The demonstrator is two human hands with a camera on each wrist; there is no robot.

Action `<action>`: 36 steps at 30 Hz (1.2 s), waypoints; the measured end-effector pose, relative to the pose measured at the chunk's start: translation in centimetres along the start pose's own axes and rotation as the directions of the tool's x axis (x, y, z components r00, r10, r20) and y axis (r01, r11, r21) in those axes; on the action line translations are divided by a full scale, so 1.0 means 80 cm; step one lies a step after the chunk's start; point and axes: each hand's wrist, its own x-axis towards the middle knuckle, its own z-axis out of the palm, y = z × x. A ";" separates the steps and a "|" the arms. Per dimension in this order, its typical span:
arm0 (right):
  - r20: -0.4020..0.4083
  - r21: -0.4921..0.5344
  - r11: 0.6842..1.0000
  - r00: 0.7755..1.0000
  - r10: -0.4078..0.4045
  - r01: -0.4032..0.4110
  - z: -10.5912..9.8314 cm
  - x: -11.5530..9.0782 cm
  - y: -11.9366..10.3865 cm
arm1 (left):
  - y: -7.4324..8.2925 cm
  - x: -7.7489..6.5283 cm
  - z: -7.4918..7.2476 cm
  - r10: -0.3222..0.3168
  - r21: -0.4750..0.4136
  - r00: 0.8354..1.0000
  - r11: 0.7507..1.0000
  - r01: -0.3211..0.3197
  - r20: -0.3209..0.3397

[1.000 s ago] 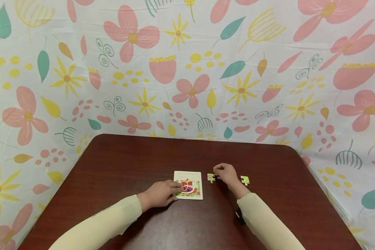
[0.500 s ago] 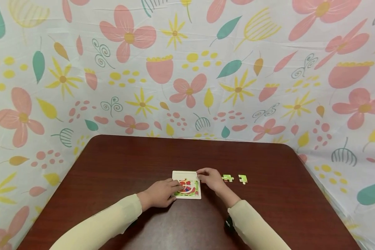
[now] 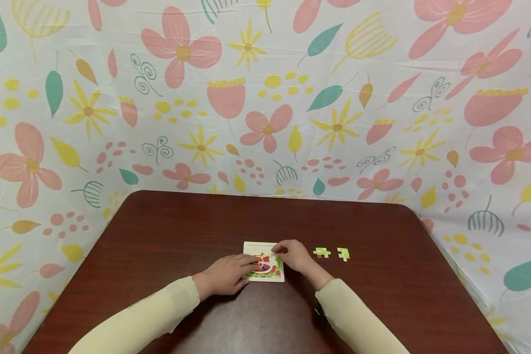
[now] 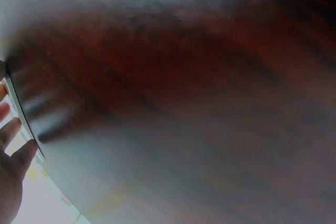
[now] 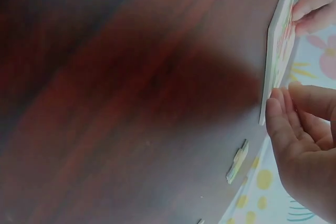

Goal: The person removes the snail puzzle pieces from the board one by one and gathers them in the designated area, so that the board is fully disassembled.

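A white-framed jigsaw puzzle board [image 3: 258, 248] lies on the table, its lower part filled with a red and blue snail picture. My left hand [image 3: 227, 274] rests at the board's left side, fingers stretched over the picture and thumb by the near edge. In the left wrist view, the left fingertips [image 4: 29, 148] meet the board's rim. At the board's upper right, my right hand [image 3: 295, 255] pinches a small puzzle piece, mostly hidden by the fingers. The right wrist view shows its thumb and fingers [image 5: 279, 121] together close over the board's edge.
Two loose green puzzle pieces lie right of my right hand, one with a red patch [image 3: 322, 252] and another [image 3: 343, 253] farther right. The dark red-brown table [image 3: 194, 216] ends at a flower-print cloth [image 3: 265, 162] behind and on both sides.
My right hand has picked up the nearer puzzle piece and moved left with it onto the board's upper right. A loose piece formerly under that hand now shows. The left hand stays put.
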 end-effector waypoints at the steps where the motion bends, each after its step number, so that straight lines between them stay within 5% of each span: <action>1: 0.005 -0.011 1.000 1.000 -0.007 0.007 0.000 0.001 -0.001 | -0.001 0.000 0.000 0.002 -0.005 1.000 1.000 -0.002 -0.001; 17: 0.151 -0.040 0.998 0.988 -0.039 0.045 -0.011 0.015 -0.008 | -0.004 0.005 -0.002 0.001 -0.025 1.000 1.000 -0.001 -0.028; 28: 0.254 0.092 0.994 0.967 0.036 -0.062 -0.014 0.025 -0.003 | -0.001 0.005 0.005 -0.002 0.003 0.998 1.000 0.002 -0.062; 36: 0.217 0.017 0.991 0.968 0.122 -0.129 -0.016 0.023 -0.018 | 0.000 0.007 0.006 -0.006 0.015 0.998 1.000 0.007 -0.063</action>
